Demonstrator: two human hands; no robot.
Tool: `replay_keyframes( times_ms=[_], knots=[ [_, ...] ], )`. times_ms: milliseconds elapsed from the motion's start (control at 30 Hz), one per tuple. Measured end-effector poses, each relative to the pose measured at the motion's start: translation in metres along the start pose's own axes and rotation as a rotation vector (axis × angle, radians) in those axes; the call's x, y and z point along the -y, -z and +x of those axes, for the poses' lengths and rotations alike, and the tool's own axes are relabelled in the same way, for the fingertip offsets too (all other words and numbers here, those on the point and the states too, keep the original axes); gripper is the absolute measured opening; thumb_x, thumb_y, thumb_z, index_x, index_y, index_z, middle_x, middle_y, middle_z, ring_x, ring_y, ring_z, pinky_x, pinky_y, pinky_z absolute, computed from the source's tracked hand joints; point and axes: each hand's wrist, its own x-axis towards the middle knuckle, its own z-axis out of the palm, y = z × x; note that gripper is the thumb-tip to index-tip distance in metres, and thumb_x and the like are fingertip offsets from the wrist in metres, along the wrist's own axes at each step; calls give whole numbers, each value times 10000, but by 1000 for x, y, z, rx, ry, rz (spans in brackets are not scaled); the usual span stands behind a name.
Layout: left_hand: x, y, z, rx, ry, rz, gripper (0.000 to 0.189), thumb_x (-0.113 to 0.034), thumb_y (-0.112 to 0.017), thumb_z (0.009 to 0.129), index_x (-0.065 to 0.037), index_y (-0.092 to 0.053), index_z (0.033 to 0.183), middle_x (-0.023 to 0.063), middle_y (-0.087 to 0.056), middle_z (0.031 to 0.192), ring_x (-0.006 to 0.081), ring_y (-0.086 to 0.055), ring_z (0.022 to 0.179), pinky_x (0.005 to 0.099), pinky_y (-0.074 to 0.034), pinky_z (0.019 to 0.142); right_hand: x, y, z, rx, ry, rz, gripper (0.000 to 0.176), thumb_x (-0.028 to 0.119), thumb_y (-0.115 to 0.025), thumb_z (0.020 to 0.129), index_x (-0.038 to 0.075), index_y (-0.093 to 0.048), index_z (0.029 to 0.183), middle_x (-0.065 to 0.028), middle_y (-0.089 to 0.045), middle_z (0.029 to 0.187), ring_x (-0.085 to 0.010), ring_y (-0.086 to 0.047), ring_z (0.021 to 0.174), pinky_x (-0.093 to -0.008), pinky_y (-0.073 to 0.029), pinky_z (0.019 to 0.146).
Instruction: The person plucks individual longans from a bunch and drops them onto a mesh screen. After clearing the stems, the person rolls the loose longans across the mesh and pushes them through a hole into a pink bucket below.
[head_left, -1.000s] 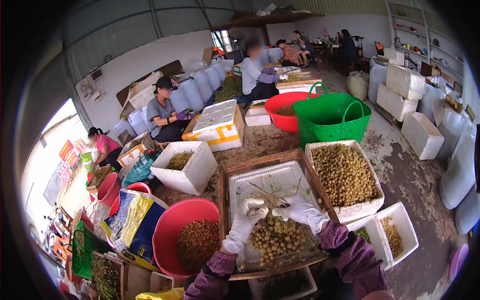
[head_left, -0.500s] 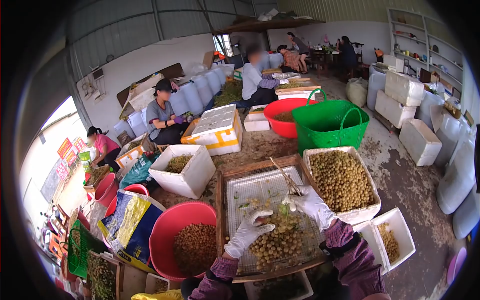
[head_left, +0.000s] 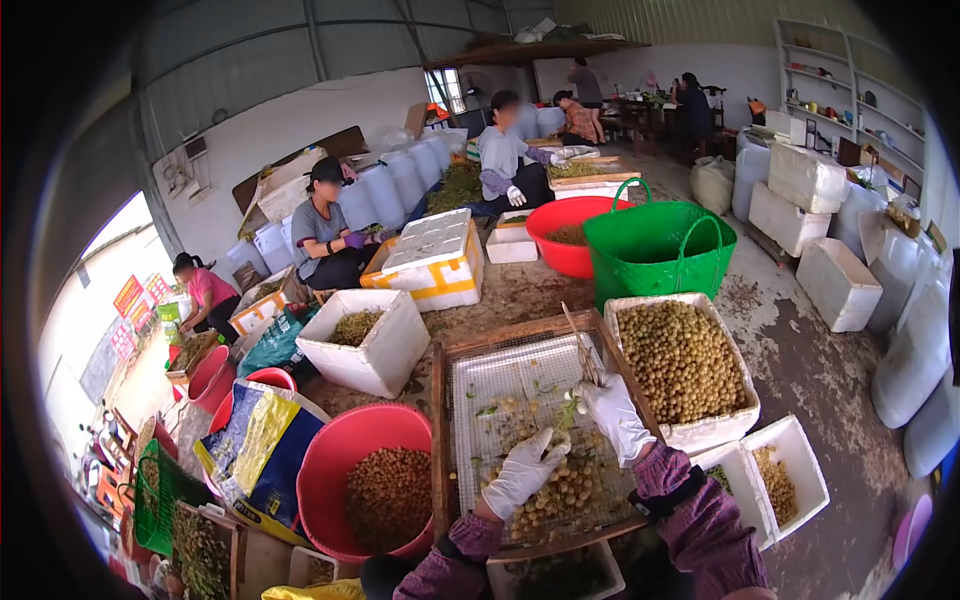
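A wood-framed wire mesh tray [head_left: 480, 360] lies in front of me, with round yellow-brown fruits [head_left: 558, 490] heaped on its lower part. My right hand [head_left: 612, 412], in a white glove, is closed on a bunch of thin stems [head_left: 583, 350] that point up and away over the tray's right side. My left hand [head_left: 522, 470], also gloved, is just left of it over the fruits. Its thumb and fingers curve toward the lower end of the bunch; whether they pinch anything is too small to tell.
A white foam box of fruits [head_left: 683, 365] stands right of the tray, a red basin [head_left: 330, 465] left. Beyond are a green basket [head_left: 650, 250], a white box [head_left: 365, 345] and seated people at trays. Smaller foam boxes [head_left: 812, 490] sit at lower right.
My left hand has moved up and right, toward my right hand. My right hand has shifted slightly with the stems. A seated person across has lowered one hand and leaned back.
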Motion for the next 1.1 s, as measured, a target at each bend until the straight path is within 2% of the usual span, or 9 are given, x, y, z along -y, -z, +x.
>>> replay_keyframes(
  times_ms=[167,367,567,667,700,833,933,967,1100],
  knots=[
    [21,-16,-13,-237,-101,475,480,-377,-561,900,34,-551,1149,233,-629,978,387,-619,874,429,-510,742,-33,2,22,-109,-52,19,173,118,-562,831,-34,-621,773,-25,-554,585,-100,-482,475,-264,-367,450],
    [37,-17,-17,-266,-81,473,459,-376,-556,904,11,-552,1151,237,-626,993,397,-624,833,449,-511,719,-44,6,29,-180,-23,-8,187,128,-560,815,-40,-617,755,-40,-547,560,-135,-494,466,-288,-393,470],
    [65,18,-25,153,110,242,553,-339,-620,872,-34,-452,1303,233,-578,1133,371,-569,1054,409,-466,875,-17,40,35,-267,-133,123,157,166,-558,860,30,-580,785,-5,-482,524,-105,-368,362,-257,-272,345],
    [31,31,-21,-87,-55,293,812,-382,-688,813,-67,-271,1434,209,-405,1378,360,-379,1289,441,-298,1056,-1,43,28,-95,-123,160,122,130,-559,853,30,-585,787,-13,-491,524,-93,-369,371,-248,-272,350],
    [22,35,-14,-5,5,210,1001,-447,-726,760,-97,-127,1482,173,-217,1501,347,-208,1384,489,-132,1121,2,41,26,-59,-104,133,119,123,-561,854,28,-586,787,-15,-495,528,-92,-371,375,-244,-271,352],
    [-40,23,1,-162,-180,449,915,-330,-742,787,-32,-195,1457,175,-346,1438,285,-339,1328,365,-268,1091,7,17,17,96,-112,114,111,101,-571,858,19,-598,789,-23,-510,545,-88,-384,391,-227,-266,359],
    [-7,-8,9,-98,-82,-44,635,-257,-663,871,-23,-368,1382,140,-487,1320,211,-458,1212,332,-346,1031,26,1,0,165,-132,194,102,96,-603,864,7,-623,818,-29,-528,569,-85,-402,412,-219,-281,375],
    [-8,-9,8,-80,-104,-212,358,-178,-577,931,-13,-518,1244,83,-605,1091,140,-541,1008,288,-423,926,26,0,-1,170,-116,211,101,99,-613,863,6,-626,826,-28,-530,572,-83,-406,417,-217,-287,382],
    [-28,7,-2,174,167,-688,309,-254,-508,966,-11,-581,1142,26,-611,884,81,-544,791,212,-442,722,15,3,0,317,-126,246,150,144,-686,842,6,-636,872,-4,-543,587,-63,-421,428,-205,-308,394]
  ],
)
